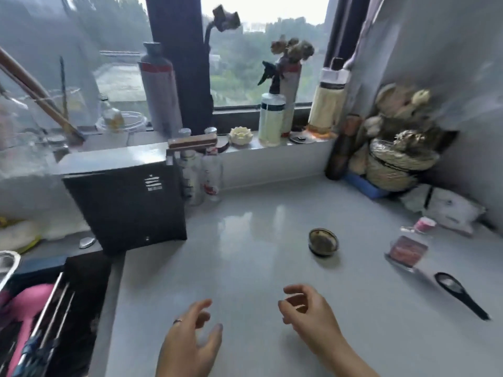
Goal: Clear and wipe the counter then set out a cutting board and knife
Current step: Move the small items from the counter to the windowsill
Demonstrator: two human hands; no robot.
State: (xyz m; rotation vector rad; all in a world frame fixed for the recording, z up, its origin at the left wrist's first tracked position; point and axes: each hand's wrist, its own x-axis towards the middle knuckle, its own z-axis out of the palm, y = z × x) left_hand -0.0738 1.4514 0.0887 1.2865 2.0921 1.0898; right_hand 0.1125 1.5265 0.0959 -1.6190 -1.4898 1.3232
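Observation:
The grey counter stretches in front of me. On it lie a small round dark tin, a small clear bottle with a pink cap at the right, and a black spoon-like scoop near the right edge. My left hand hovers low over the near part of the counter, fingers apart, holding nothing. My right hand hovers beside it, fingers loosely curled and empty, well short of the tin. No cutting board or knife is in sight.
A black box stands at the counter's left with two small bottles behind it. Spray bottle and tall containers line the windowsill. A woven basket pile and white packet fill the right corner. A pink item lies lower left.

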